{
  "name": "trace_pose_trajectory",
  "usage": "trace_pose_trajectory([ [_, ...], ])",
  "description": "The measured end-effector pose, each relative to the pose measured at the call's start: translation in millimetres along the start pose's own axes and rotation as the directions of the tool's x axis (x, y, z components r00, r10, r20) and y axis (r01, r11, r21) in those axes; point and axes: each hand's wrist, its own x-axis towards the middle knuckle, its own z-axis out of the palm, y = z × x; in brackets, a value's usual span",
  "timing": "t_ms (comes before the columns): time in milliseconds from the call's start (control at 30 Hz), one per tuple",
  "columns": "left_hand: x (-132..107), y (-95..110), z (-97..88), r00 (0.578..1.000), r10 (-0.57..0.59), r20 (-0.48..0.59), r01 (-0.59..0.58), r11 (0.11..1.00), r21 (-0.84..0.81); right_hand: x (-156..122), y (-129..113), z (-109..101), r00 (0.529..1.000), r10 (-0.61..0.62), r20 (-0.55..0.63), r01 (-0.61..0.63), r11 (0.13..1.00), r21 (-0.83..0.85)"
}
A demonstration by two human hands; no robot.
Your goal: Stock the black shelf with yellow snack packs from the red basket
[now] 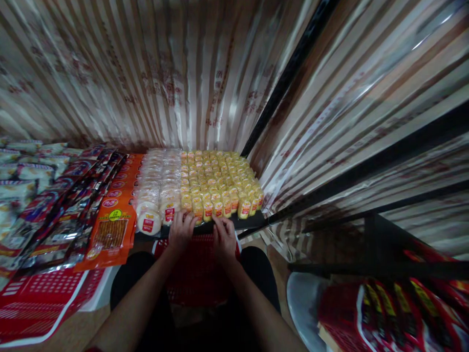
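Note:
Small yellow snack packets (216, 178) with red-and-white labels stand in tight rows on a dark shelf (249, 222). My left hand (182, 229) is at the front left of these rows, its fingers bent and closed against a front packet. Beside it, my right hand (224, 235) has thumb and fingers drawn together at another front packet. Several front packets show between the two hands. Left of the yellow rows lie columns of round white wrapped crackers (149, 221), near my left hand. The undersides of my fingers are hidden.
Orange snack bags (112, 230), dark glossy bags (62, 234) and whitish bags (36, 171) fill the left side. A red basket (40, 305) sits below them. At lower right are a grey basin (304, 298) and red packages (395, 313). Black bars (286, 78) cross the printed plastic sheeting (176, 73).

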Motion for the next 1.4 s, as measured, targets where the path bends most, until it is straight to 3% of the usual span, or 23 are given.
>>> trace_pose_trajectory([
  [133, 1.6, 1.6, -1.6, 0.999, 0.021, -0.025, -0.021, 0.999, 0.026, 15.7, 13.4, -3.8, 0.998, -0.046, 0.053, 0.051, 0.993, -0.110],
  [267, 2.4, 1.9, -1.8, 0.998, 0.028, -0.053, -0.028, 1.000, 0.007, 24.3, 15.9, 4.5, 0.998, -0.034, 0.060, 0.039, 0.994, -0.098],
  [733, 1.8, 1.5, -0.3, 0.999, 0.022, -0.042, -0.023, 1.000, -0.017, 17.4, 27.2, 20.6, 1.000, -0.021, 0.016, 0.021, 0.999, -0.027],
  [867, 2.4, 0.8, 0.1, 0.997, 0.055, -0.050, -0.055, 0.998, 0.009, 14.9, 24.4, 15.1, 1.000, -0.016, 0.014, 0.017, 0.997, -0.077],
  [1000, 2.8, 1.4, -0.7, 0.996, 0.070, -0.049, -0.068, 0.997, 0.031, 11.4, 18.1, 7.1, 0.996, -0.067, -0.063, 0.056, 0.985, -0.164],
  [1100, 3.0, 1.7, -1.2, 0.996, 0.075, -0.049, -0.072, 0.996, 0.045, 13.2, 9.7, 10.1, 0.995, -0.024, -0.096, 0.000, 0.972, -0.234],
  [1267, 2.7, 1.3, -0.4, 0.994, 0.087, -0.060, -0.085, 0.995, 0.050, 23.3, -5.3, 32.1, 0.987, 0.117, -0.108, -0.149, 0.920, -0.364],
  [1400, 2.0, 0.4, 0.8, 0.997, 0.068, -0.033, -0.067, 0.997, 0.037, 27.8, -10.8, 45.5, 0.981, 0.159, -0.115, -0.193, 0.889, -0.416],
])
